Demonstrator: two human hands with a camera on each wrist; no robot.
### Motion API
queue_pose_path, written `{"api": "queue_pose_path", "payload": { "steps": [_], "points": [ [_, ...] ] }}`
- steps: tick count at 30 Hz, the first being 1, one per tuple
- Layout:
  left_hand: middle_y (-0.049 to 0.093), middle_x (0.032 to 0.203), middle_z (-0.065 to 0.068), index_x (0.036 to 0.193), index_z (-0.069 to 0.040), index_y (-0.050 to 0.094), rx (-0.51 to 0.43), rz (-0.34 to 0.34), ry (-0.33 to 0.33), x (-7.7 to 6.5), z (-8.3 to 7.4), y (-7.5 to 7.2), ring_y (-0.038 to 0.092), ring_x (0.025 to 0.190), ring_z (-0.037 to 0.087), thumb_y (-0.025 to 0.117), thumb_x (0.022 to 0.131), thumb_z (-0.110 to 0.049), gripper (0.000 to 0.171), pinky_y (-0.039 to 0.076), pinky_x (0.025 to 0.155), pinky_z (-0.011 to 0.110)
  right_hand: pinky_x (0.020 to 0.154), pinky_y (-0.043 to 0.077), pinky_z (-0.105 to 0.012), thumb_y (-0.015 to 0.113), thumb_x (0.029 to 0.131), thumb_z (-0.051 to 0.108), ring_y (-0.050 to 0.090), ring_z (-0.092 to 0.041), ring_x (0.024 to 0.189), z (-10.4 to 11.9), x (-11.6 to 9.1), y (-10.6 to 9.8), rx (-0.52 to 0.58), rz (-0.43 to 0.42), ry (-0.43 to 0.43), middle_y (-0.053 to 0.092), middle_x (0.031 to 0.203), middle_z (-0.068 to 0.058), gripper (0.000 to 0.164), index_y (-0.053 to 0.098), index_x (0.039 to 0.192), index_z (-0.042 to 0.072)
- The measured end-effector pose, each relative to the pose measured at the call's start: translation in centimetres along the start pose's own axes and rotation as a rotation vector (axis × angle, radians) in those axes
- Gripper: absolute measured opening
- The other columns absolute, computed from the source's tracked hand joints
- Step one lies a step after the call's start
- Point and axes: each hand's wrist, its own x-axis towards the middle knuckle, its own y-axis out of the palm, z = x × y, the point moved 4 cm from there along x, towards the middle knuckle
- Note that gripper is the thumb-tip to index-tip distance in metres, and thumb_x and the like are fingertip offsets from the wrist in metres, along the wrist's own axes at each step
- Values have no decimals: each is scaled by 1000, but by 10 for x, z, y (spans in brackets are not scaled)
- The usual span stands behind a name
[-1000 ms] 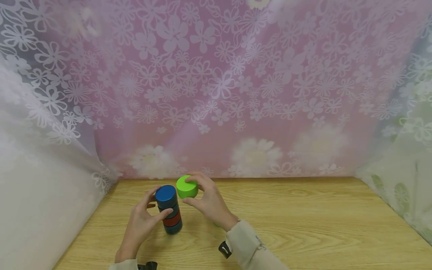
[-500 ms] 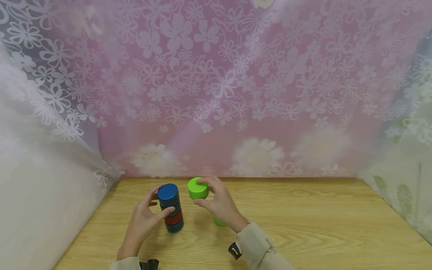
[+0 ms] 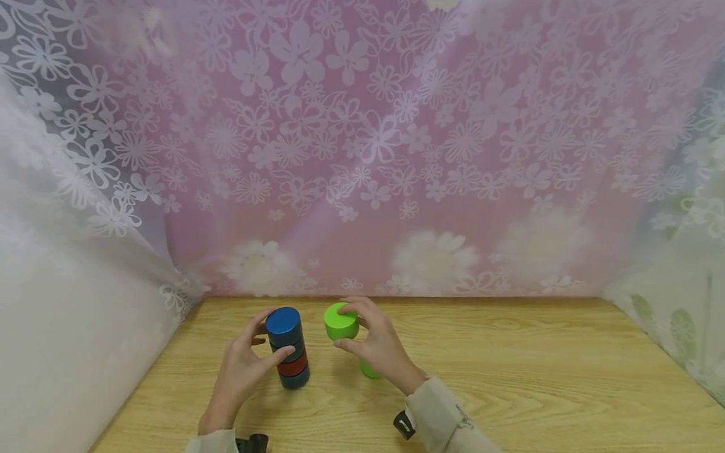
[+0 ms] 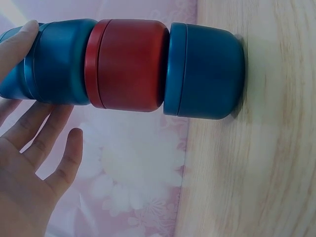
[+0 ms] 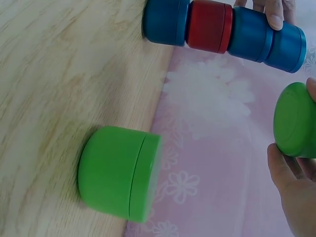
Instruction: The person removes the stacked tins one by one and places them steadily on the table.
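A stack of small round lidded tins stands upright on the table. A blue tin is at the bottom, a red tin above it, then two more blue tins up to the topmost blue tin. My left hand grips the stack's upper part, thumb on the near side and fingers behind. To the right, my right hand pinches a green tin between thumb and fingers, raised above the table and apart from the stack. Below that hand, a second green tin stands on the table, partly hidden in the head view.
The wood-grain table ends at the back against a pink flowered curtain. Pale sheets hang at the left and right sides.
My right hand has moved to the right with the green tin, away from the stack, and then slightly down. More of the standing green tin shows. My left hand keeps its grip on the stack.
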Motion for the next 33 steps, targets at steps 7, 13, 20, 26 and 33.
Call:
{"api": "queue_pose_path", "payload": {
  "steps": [7,13,20,26,33],
  "points": [
    [71,111,13,141,-2,54,11,5,-19,0,0,0,67,102,30,89,77,-5,73,55,85,55,97,53,-47,84,75,-11,57,-36,124,2,-1,-4,10,3,-3,56,136,-15,49,65,119,-1],
    [71,110,13,141,-2,54,4,3,-14,0,-1,-1,67,101,31,89,77,-5,73,55,84,56,96,53,-47,85,74,-12,58,-36,123,0,-3,-8,7,-8,-1,57,136,-15,50,64,119,-1],
    [71,111,13,141,-3,54,0,-1,-3,0,0,0,67,101,31,89,77,-5,73,55,84,56,97,52,-50,85,76,-10,58,-35,122,-5,-6,-12,-3,10,-3,57,135,-14,48,65,119,0],
    [71,113,13,141,-3,54,-9,6,-15,0,2,0,66,103,32,89,77,-5,73,55,84,57,98,52,-48,84,76,-10,59,-37,120,-7,-9,-16,-1,15,1,59,133,-18,47,65,117,-1],
    [71,113,14,141,-3,53,-3,11,-2,0,1,1,67,103,32,89,78,-5,73,55,84,57,98,52,-49,84,75,-11,60,-37,120,-8,-14,-21,-9,17,3,58,133,-19,47,65,117,-2]
  ]
}}
